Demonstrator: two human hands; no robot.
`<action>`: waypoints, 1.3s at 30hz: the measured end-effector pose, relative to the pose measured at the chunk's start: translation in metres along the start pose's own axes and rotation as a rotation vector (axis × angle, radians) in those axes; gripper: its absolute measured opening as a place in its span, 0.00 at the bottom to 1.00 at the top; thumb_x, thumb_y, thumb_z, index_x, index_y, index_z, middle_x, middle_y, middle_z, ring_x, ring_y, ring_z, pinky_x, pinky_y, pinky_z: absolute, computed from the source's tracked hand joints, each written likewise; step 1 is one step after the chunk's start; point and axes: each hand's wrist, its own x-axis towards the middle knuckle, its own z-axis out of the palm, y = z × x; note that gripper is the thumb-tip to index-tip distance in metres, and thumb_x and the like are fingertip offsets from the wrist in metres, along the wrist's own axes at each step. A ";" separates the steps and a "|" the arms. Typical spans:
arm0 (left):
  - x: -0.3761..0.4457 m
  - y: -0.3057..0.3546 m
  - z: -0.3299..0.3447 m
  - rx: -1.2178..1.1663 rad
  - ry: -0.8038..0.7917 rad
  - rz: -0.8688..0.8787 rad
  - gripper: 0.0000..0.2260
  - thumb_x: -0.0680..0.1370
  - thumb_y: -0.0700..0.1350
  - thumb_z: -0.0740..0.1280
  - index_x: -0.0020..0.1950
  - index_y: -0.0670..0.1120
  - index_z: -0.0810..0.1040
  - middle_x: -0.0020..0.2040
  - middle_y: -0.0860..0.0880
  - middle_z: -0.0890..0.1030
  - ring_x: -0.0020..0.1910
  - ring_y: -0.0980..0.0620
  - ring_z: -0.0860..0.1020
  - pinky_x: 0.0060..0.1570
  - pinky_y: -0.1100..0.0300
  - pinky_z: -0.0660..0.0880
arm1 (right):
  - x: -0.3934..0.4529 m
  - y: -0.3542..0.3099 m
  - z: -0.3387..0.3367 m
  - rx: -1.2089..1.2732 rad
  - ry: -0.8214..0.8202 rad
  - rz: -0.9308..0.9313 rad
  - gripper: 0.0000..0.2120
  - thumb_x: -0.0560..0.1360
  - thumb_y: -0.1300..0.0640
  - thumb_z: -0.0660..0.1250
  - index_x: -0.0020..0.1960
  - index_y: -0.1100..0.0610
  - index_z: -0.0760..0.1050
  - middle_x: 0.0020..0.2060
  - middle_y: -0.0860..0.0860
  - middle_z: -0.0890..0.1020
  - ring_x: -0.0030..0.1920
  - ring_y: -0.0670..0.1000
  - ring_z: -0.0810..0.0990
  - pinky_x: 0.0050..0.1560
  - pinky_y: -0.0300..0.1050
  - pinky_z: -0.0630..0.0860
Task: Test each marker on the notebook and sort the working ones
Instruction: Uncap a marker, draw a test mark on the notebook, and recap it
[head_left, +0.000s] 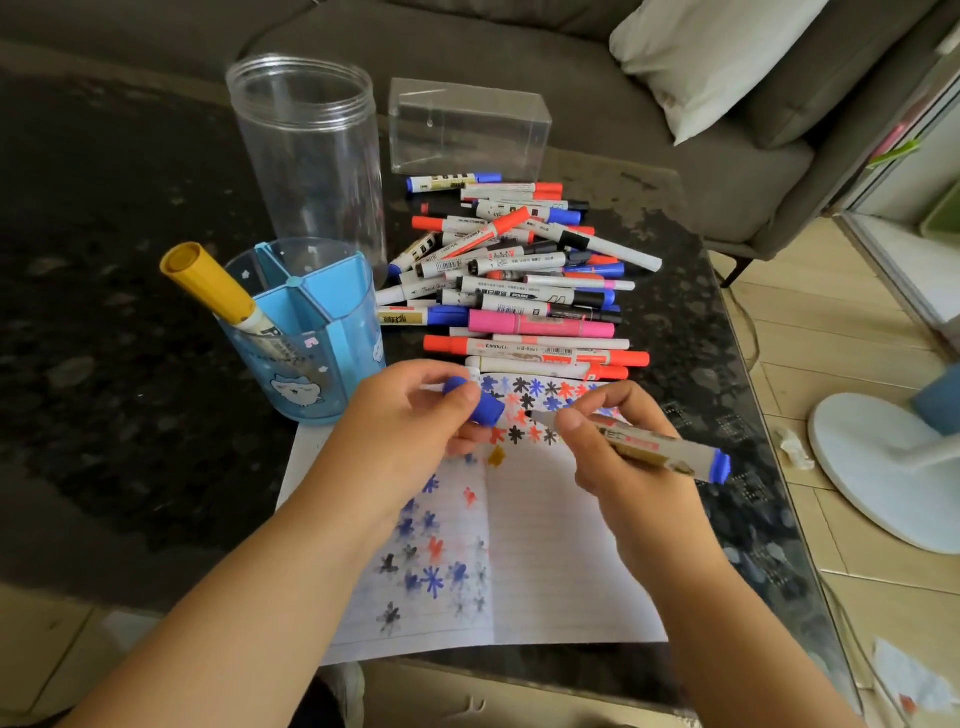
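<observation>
Blue marker uncapped over the notebook

Blue cap (474, 402) sat pinched in the left hand (410, 415); the right hand (618, 441) gripped the marker (654, 447), tip pointing at the cap, both above the notebook (545, 545), with the marker pile (519, 275) on the desk (130, 364) beyond them

Dark speckled table (130, 364): notebook (545, 561), marker pile (519, 280), blue holder (311, 332), clear jar (306, 150), clear box (467, 127).

A grey sofa (675, 171) with a pale cushion (711, 57) stands behind the dark speckled table (104, 312) on a tiled floor (810, 322).
</observation>
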 end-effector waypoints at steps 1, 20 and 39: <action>0.000 0.002 0.001 -0.111 0.000 -0.047 0.05 0.77 0.40 0.65 0.51 0.45 0.78 0.37 0.48 0.84 0.36 0.52 0.83 0.38 0.62 0.80 | -0.001 -0.005 -0.002 0.059 -0.020 -0.004 0.11 0.70 0.53 0.69 0.40 0.59 0.71 0.24 0.45 0.72 0.26 0.44 0.66 0.28 0.36 0.63; -0.018 0.010 0.005 0.077 -0.511 -0.101 0.08 0.78 0.44 0.61 0.48 0.41 0.78 0.33 0.46 0.81 0.29 0.53 0.76 0.32 0.59 0.74 | -0.002 -0.026 -0.009 0.134 0.006 0.028 0.12 0.69 0.57 0.63 0.29 0.53 0.64 0.24 0.50 0.64 0.23 0.45 0.62 0.25 0.36 0.61; -0.035 0.004 0.009 0.203 -0.650 0.201 0.13 0.78 0.50 0.63 0.47 0.40 0.79 0.26 0.54 0.72 0.26 0.59 0.67 0.30 0.69 0.65 | -0.024 -0.028 -0.003 0.303 0.002 0.057 0.14 0.59 0.53 0.64 0.28 0.54 0.58 0.25 0.53 0.59 0.26 0.48 0.58 0.26 0.43 0.57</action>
